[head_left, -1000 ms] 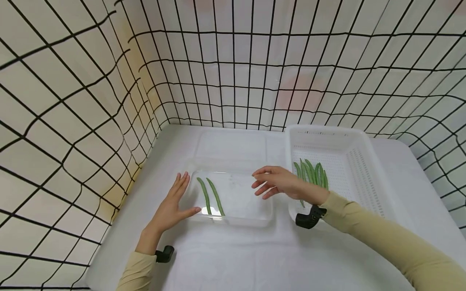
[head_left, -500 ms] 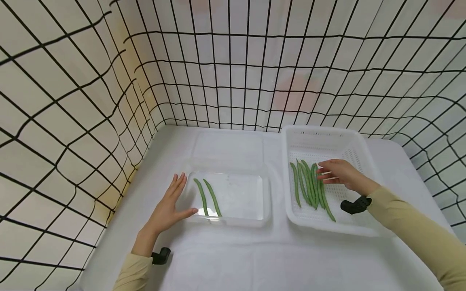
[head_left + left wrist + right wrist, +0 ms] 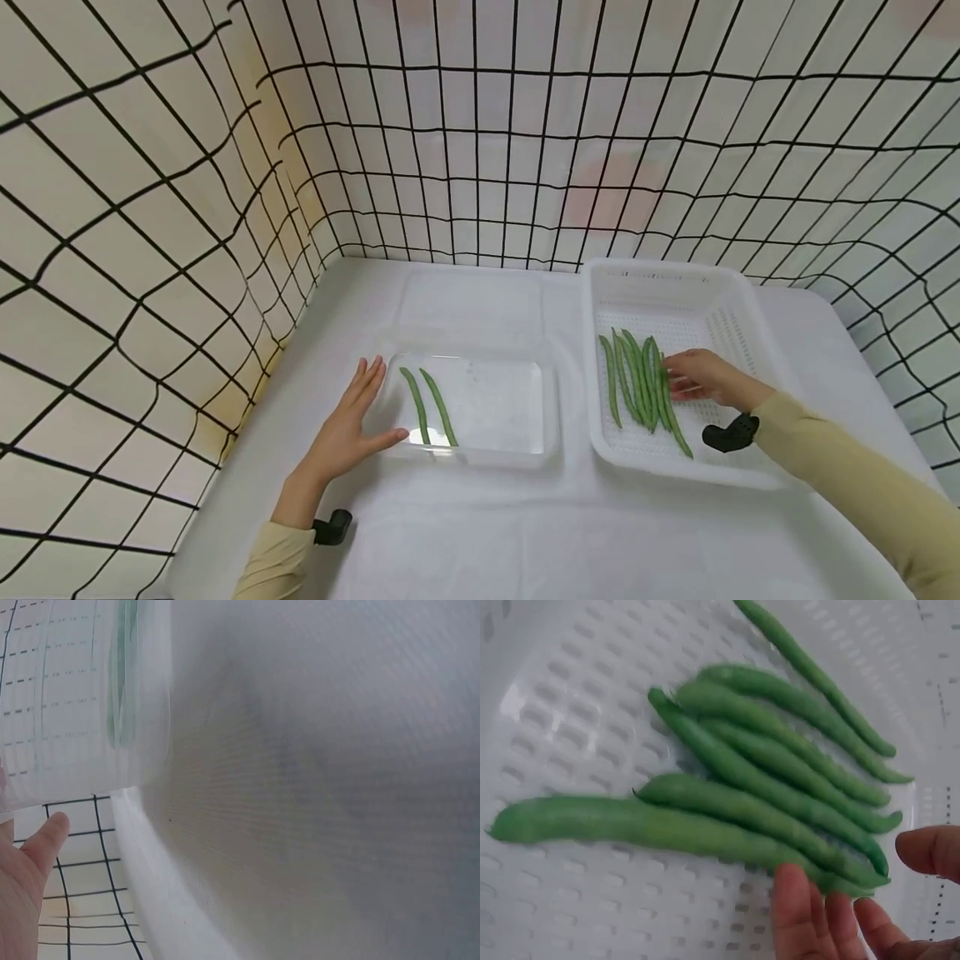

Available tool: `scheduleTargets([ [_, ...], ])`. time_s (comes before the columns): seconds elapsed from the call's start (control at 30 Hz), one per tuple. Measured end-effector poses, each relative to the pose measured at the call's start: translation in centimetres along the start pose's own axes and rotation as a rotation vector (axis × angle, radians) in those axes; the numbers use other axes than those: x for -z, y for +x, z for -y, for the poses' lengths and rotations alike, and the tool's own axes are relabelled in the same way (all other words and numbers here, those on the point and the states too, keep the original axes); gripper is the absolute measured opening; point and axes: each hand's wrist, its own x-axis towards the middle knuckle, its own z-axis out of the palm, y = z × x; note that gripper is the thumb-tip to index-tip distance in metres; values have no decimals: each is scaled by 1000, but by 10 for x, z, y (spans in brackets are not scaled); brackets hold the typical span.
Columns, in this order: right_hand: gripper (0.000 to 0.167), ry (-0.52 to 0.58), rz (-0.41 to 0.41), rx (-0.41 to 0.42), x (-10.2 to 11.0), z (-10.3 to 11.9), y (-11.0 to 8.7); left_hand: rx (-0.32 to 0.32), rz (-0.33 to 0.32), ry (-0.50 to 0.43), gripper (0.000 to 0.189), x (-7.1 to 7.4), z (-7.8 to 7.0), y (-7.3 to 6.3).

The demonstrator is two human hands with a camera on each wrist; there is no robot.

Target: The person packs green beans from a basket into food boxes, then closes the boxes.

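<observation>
My left hand [image 3: 341,442] is beside a clear rectangular container [image 3: 495,457], fingers spread and straight, at its left end. Two green beans [image 3: 441,404] lie inside, side by side; the left wrist view shows beans [image 3: 120,682] through the clear wall. Over a white perforated basket [image 3: 660,304], my right hand [image 3: 705,379] reaches down at the right side of several green beans [image 3: 637,379]. The right wrist view has its fingertips [image 3: 791,900] right at the outermost bean [image 3: 645,829], the thumb [image 3: 930,851] apart from them, nothing pinched between.
Black wire grid [image 3: 480,133] walls stand behind and on both sides of the table [image 3: 465,542], which has a white cover. The basket is to the right of the clear container, a narrow strip of cover between them. Each wrist carries a black camera [image 3: 731,433].
My right hand has moved right from over the clear container to the basket, then lowered toward the beans' right edge. The left hand holds its place at the container.
</observation>
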Motion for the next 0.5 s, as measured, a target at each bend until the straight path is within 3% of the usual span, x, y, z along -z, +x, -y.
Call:
scheduleTargets([
  [0.13,64,-3,-11,-43,-4,1,1,-15,-11,-3,104,-1,2,1],
  [0.33,31,4,-4,-67,-6,-7,2,-11,1,1,104,-2,4,1],
  [0.5,26,-3,-33,-30,-10,-14,3,-12,0,-2,103,-2,3,1],
])
